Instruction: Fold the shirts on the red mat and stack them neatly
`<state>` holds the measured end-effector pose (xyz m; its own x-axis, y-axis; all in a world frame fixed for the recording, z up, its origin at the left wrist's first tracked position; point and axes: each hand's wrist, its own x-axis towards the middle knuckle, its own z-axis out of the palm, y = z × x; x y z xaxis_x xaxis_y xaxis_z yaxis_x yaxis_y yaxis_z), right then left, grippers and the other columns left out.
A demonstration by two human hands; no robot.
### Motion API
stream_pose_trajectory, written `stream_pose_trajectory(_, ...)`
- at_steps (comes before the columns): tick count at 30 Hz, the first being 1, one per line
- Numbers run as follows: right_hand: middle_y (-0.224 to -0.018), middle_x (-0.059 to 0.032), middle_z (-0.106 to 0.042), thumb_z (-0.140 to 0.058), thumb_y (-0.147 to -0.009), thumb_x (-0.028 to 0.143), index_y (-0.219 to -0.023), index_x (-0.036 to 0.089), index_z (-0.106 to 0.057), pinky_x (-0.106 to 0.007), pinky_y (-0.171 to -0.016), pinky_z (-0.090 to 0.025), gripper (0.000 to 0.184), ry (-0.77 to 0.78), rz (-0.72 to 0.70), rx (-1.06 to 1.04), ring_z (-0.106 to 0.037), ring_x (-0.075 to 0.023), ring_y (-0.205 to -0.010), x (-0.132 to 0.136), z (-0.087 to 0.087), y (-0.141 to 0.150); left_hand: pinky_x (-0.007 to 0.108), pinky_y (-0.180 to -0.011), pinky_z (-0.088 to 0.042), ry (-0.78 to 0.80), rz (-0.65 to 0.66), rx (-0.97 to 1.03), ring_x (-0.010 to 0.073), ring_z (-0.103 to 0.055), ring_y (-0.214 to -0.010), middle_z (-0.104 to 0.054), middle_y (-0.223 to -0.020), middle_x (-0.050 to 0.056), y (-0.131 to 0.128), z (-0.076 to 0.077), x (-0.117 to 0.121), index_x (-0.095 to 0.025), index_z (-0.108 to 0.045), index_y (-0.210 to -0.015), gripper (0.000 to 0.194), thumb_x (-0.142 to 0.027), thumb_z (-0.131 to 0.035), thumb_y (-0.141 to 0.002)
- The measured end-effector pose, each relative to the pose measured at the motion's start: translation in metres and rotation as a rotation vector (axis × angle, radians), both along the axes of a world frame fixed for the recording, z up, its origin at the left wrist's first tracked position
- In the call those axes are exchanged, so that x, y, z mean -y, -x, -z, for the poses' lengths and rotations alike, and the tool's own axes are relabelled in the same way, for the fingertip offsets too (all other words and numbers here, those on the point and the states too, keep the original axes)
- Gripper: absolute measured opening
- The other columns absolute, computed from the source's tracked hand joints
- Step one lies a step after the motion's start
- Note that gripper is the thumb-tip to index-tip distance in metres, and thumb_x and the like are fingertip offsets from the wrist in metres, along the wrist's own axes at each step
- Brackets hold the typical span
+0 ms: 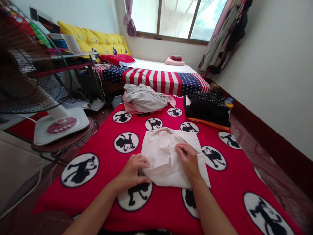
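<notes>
The left hand [133, 171] lies palm down on the near left corner of a pale cream cloth [168, 160], its fingers spread and relaxed, not clenched, with part of the fabric bunched just beside the thumb. The right hand [188, 160] rests on the cloth's right side, its fingers lightly curved over a fold and not visibly pinching it. The cloth lies rumpled and doubled over on a red monkey-print blanket [102, 199], near the edge closest to the person and between the two forearms. Farther along the blanket sit a heap of grey and pink clothes [144, 99] and, to the right, a stack of black clothes [207, 109] with an orange garment [207, 124] beneath its near edge. Beyond them, stars-and-stripes bedding [151, 78] crosses the bed below a small pink and red folded pile [174, 60]. A pedestal fan [61, 125] stands left of the blanket, its base on a round brown stool, with a cluttered bench [73, 55] behind it. A yellow cushion [95, 40] and a red pillow [117, 59] lie against the far left wall, under a window [171, 19] and beside hanging clothes [225, 39].
</notes>
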<state>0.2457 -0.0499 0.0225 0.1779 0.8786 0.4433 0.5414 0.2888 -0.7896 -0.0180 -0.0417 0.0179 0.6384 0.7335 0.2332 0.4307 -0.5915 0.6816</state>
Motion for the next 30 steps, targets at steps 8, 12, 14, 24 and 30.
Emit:
stream_pose_trajectory(8,-0.105,-0.0042,-0.066,-0.081,-0.065,0.033,-0.104,0.028,-0.066,-0.048,-0.1,-0.038,0.042,-0.008,-0.422,0.461,-0.057,-0.0249,-0.102,0.029,-0.038,0.005,0.031,-0.078,-0.04,-0.191,-0.069,0.18,0.0161,-0.054,-0.082,-0.061,-0.078,0.001,-0.002,0.001,0.006,-0.019,-0.064,-0.071,0.021,0.001,-0.057,-0.071)
stream_pose_trajectory(12,-0.081,-0.0013,-0.063,-0.066,-0.075,0.013,-0.09,0.024,-0.065,-0.042,-0.089,-0.042,0.019,-0.073,-0.397,0.548,-0.055,-0.0193,-0.083,0.034,-0.037,0.016,0.03,-0.074,-0.042,-0.329,-0.146,0.244,0.0163,-0.051,-0.081,-0.057,-0.077,0.002,-0.008,-0.004,0.01,-0.018,-0.062,-0.072,0.024,0.003,-0.052,-0.07)
stream_pose_trajectory(14,-0.073,-0.0008,-0.058,-0.055,-0.079,0.006,-0.08,0.022,-0.062,-0.036,-0.077,-0.044,0.017,-0.138,-0.358,0.516,-0.052,-0.0169,-0.075,0.037,-0.032,0.021,0.027,-0.071,-0.042,-0.391,-0.224,0.275,0.0157,-0.05,-0.078,-0.055,-0.075,0.002,-0.01,-0.005,0.011,-0.018,-0.06,-0.07,0.024,0.004,-0.049,-0.07)
stream_pose_trajectory(24,-0.128,-0.011,-0.054,-0.066,-0.072,0.018,-0.122,0.025,-0.053,-0.046,-0.098,-0.041,0.052,-0.04,-0.285,0.401,-0.05,-0.0281,-0.119,0.049,-0.034,0.03,0.02,-0.057,-0.038,-0.407,-0.311,0.198,0.0107,-0.051,-0.062,-0.053,-0.068,-0.001,-0.011,-0.003,0.017,-0.019,-0.058,-0.069,0.026,0.003,-0.045,-0.067)
stream_pose_trajectory(30,-0.089,-0.0005,-0.069,-0.071,-0.064,0.014,-0.109,0.027,-0.059,-0.049,-0.1,-0.035,0.048,0.134,-0.415,0.584,-0.062,-0.0224,-0.086,0.034,-0.038,0.028,0.02,-0.058,-0.039,-0.449,-0.258,0.19,0.0108,-0.051,-0.064,-0.054,-0.069,0.0,-0.011,-0.006,0.017,-0.019,-0.06,-0.07,0.027,0.003,-0.044,-0.067)
